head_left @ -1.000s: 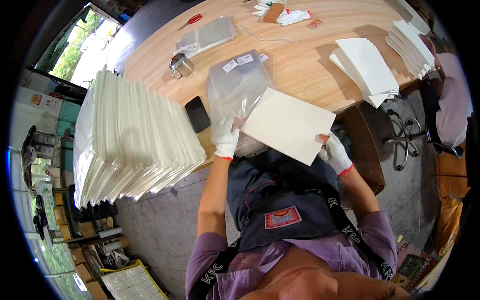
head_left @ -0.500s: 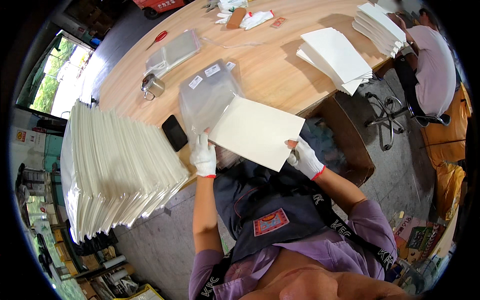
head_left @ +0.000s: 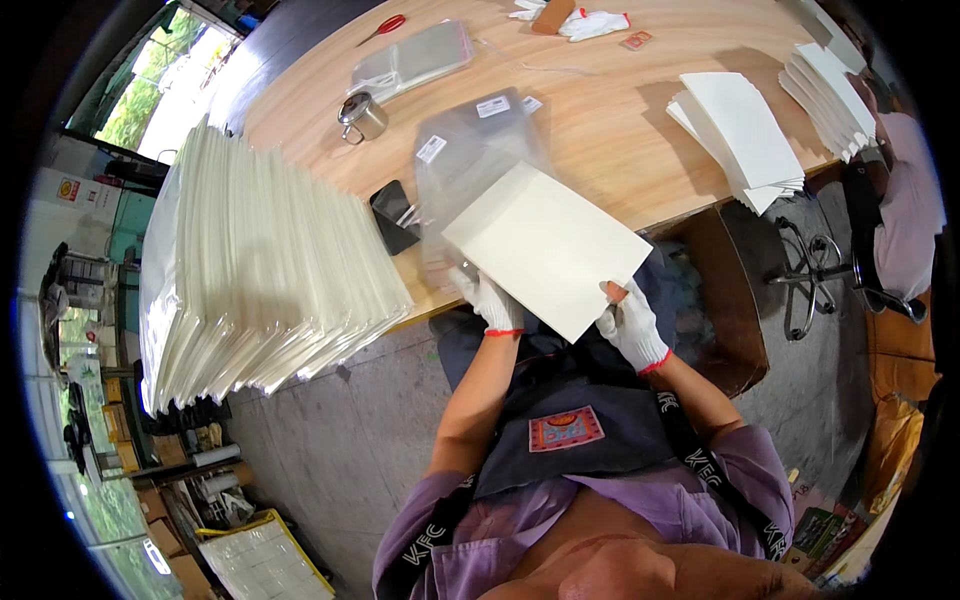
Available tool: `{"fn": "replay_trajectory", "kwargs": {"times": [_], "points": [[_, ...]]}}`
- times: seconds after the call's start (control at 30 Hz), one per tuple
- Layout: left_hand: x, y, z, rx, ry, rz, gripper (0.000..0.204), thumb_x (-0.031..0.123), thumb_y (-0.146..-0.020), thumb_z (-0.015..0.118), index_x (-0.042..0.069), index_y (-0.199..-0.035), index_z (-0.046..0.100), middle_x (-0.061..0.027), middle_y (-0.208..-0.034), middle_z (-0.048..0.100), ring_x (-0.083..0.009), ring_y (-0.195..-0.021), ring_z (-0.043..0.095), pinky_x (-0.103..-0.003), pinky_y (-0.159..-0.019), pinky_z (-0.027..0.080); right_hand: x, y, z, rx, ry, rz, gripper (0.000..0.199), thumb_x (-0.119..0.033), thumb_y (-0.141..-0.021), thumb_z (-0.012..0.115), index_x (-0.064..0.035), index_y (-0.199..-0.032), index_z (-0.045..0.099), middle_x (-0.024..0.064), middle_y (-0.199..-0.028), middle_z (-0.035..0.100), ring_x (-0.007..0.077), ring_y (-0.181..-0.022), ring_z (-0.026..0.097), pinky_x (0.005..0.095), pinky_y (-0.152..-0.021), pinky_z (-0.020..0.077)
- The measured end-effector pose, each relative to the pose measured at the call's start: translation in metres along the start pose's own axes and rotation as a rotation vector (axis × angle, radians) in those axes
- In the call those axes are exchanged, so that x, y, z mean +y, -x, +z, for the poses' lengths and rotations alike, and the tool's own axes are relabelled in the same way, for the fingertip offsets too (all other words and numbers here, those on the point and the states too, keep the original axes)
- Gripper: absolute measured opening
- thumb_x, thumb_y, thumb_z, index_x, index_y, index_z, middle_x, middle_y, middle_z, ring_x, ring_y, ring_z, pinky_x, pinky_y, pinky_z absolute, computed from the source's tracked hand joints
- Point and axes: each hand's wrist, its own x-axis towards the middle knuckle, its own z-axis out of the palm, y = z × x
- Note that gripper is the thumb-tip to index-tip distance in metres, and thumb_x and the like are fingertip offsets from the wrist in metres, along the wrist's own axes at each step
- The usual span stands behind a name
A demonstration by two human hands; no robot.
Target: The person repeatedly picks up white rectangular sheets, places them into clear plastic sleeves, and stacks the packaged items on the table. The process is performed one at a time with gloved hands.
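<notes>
Nearest me is the wearer's dark apron (head_left: 510,445), and just beyond it both gloved hands are at work on one cream board (head_left: 548,250). The right hand (head_left: 634,328) grips the board by its near right corner, thumb on top, so the board reaches away to the left of that hand. The left hand (head_left: 492,303) is at the near left edge, its fingers partly hidden by the board; from here I can't tell whether it is closed on anything. I see the board tilted across the table's near edge, its far corner overlapping the clear bags (head_left: 465,140) in my view.

Left of those bags I have the phone (head_left: 390,205), then a tall sleeved stack (head_left: 270,260). A carton (head_left: 735,310) stands open below the table (head_left: 600,120), right of the right hand. Farther out are the mug (head_left: 362,117) and a fanned pile of white sheets (head_left: 735,130). Farthest across, I make out a flat bag pack (head_left: 415,62), red scissors (head_left: 392,25) and spare gloves (head_left: 598,25).
</notes>
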Motion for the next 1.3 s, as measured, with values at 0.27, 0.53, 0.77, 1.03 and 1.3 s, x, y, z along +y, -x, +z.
{"fn": "replay_trajectory", "kwargs": {"times": [0.27,0.53,0.77,1.03,1.3], "points": [[-0.018,0.027,-0.047,-0.277,-0.314,-0.275,0.022,0.011,-0.091,0.046,0.0,-0.108,0.052,-0.0111,-0.099,0.06,-0.0225,-0.086,0.061,-0.029,-0.074,0.05,-0.001,-0.007,-0.003,-0.096,0.141,0.057,0.02,-0.017,-0.089,0.051,-0.005,-0.105,0.048,0.0076,-0.081,0.056,0.0164,-0.056,0.057,0.029,-0.045,0.0458],[0.002,0.081,-0.065,-0.258,-0.196,-0.85,0.023,0.019,-0.093,0.049,0.003,-0.108,0.055,-0.0088,-0.097,0.063,-0.0167,-0.077,0.062,-0.031,-0.068,0.052,0.042,-0.03,0.003,-0.138,-0.433,0.127,0.035,0.002,-0.091,0.032,-0.0024,-0.125,0.037,0.0171,-0.123,0.045,0.0312,-0.11,0.051,0.0422,-0.096,0.0436],[0.04,0.059,-0.066,-0.312,-0.463,-0.772,0.032,0.027,-0.089,0.055,0.002,-0.107,0.055,-0.0098,-0.096,0.062,-0.0175,-0.081,0.062,-0.031,-0.069,0.053,0.018,-0.005,0.02,-0.378,0.519,0.224,0.029,-0.018,-0.094,0.04,-0.0038,-0.117,0.049,0.0083,-0.092,0.062,0.0161,-0.075,0.061,0.0294,-0.064,0.0511],[0.053,0.051,-0.074,-0.387,-0.529,-0.715,0.031,0.027,-0.09,0.051,-0.001,-0.102,0.056,-0.0101,-0.092,0.063,-0.0176,-0.077,0.063,-0.03,-0.067,0.052,0.032,-0.031,0.047,-0.577,1.84,-0.734,0.016,-0.025,-0.083,0.052,-0.0107,-0.09,0.052,0.0119,-0.064,0.062,0.0296,-0.059,0.062,0.0421,-0.049,0.0468],[0.045,0.044,-0.079,-0.272,-0.589,-0.708,0.027,0.025,-0.09,0.052,-0.001,-0.097,0.055,-0.0117,-0.087,0.064,-0.0192,-0.072,0.064,-0.032,-0.063,0.054,0.036,-0.039,0.057,-0.779,1.965,-0.882,0.019,-0.027,-0.081,0.052,-0.008,-0.084,0.05,0.0109,-0.057,0.058,0.0279,-0.052,0.062,0.04,-0.043,0.0465]]}}
